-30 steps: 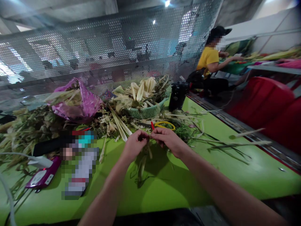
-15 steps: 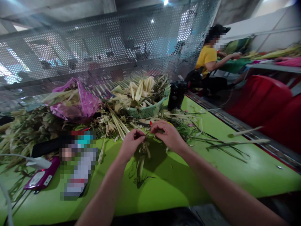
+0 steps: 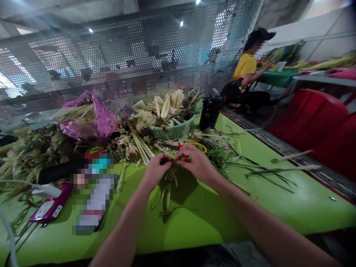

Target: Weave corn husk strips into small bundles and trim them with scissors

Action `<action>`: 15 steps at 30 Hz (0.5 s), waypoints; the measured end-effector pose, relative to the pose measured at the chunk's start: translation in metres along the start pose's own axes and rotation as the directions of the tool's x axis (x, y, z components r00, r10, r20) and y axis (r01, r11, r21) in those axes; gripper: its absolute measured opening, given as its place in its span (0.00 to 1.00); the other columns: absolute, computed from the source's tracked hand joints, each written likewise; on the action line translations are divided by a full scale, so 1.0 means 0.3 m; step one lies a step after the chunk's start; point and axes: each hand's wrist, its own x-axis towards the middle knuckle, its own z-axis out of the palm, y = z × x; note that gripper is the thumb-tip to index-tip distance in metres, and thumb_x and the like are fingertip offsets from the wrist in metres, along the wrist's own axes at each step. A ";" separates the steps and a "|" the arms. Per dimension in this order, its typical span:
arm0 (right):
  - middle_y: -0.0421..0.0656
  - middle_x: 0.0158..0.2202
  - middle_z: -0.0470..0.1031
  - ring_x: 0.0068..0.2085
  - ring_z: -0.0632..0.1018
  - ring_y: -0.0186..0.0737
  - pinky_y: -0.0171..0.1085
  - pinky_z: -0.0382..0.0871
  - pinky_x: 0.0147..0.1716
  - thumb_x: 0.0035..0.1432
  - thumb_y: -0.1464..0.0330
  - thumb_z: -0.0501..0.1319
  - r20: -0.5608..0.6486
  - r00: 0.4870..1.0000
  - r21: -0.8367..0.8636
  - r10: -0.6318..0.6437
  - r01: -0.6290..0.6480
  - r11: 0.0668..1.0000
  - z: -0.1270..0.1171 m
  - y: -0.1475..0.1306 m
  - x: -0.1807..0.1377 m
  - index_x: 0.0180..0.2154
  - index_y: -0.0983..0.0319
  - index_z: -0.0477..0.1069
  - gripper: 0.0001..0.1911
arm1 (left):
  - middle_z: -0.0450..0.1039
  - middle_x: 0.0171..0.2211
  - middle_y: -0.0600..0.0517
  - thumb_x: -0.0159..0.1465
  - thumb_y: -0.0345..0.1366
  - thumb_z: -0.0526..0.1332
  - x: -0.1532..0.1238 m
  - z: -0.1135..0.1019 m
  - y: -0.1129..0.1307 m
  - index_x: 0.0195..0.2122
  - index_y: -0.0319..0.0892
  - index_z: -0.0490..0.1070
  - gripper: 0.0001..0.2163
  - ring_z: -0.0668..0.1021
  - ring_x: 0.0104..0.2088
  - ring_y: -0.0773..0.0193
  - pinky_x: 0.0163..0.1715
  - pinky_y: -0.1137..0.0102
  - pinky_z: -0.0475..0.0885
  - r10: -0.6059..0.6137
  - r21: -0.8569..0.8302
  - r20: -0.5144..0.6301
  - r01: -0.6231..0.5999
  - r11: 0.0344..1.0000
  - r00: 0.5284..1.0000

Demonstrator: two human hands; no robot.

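My left hand (image 3: 156, 170) and my right hand (image 3: 197, 163) meet over the green table (image 3: 194, 222), both pinched on a small bunch of pale green leaf strips (image 3: 169, 181) that hangs down between them. The fingers of both hands are closed on its top. Just behind my right hand lie scissors with yellow and red handles (image 3: 194, 146). A green basket (image 3: 172, 130) heaped with pale leaves stands further back.
A pink plastic bag (image 3: 91, 118) of leaves and a pile of dry leaves (image 3: 30, 152) lie at the left. A pink device (image 3: 48, 208) and a black flask (image 3: 210, 111) are on the table. A perforated metal screen stands behind. A person in yellow (image 3: 246, 68) sits at the right.
Both hands shifted slightly while working the leaf bunch; my right hand came back down and closer to the left. The person in yellow moved their arm.
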 end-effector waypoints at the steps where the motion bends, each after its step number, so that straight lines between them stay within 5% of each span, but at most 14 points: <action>1: 0.43 0.35 0.71 0.40 0.72 0.41 0.38 0.64 0.42 0.51 0.73 0.63 -0.002 1.000 0.003 -0.003 0.003 1.000 0.000 -0.002 0.000 0.29 0.61 0.74 0.02 | 0.74 0.28 0.51 0.51 0.28 0.61 0.000 0.001 -0.001 0.30 0.39 0.71 0.05 0.74 0.30 0.65 0.35 0.70 0.68 0.008 0.030 0.000 -0.008 1.000 1.000; 10: 0.42 0.34 0.71 0.38 0.72 0.40 0.38 0.64 0.40 0.52 0.72 0.62 -0.007 1.000 0.030 0.010 -0.010 0.999 -0.001 -0.012 0.003 0.29 0.60 0.73 0.02 | 0.74 0.27 0.53 0.50 0.29 0.61 -0.008 0.018 -0.012 0.30 0.41 0.72 0.05 0.73 0.29 0.64 0.30 0.71 0.64 0.095 0.341 -0.035 -0.078 0.937 0.995; 15: 0.42 0.32 0.71 0.35 0.72 0.40 0.38 0.65 0.38 0.52 0.70 0.62 -0.021 0.999 0.062 0.036 -0.034 0.997 -0.005 -0.025 0.004 0.29 0.60 0.73 0.01 | 0.73 0.26 0.54 0.51 0.30 0.59 -0.011 0.018 -0.010 0.27 0.43 0.72 0.04 0.72 0.28 0.64 0.30 0.71 0.62 0.122 0.370 -0.068 -0.088 0.925 0.990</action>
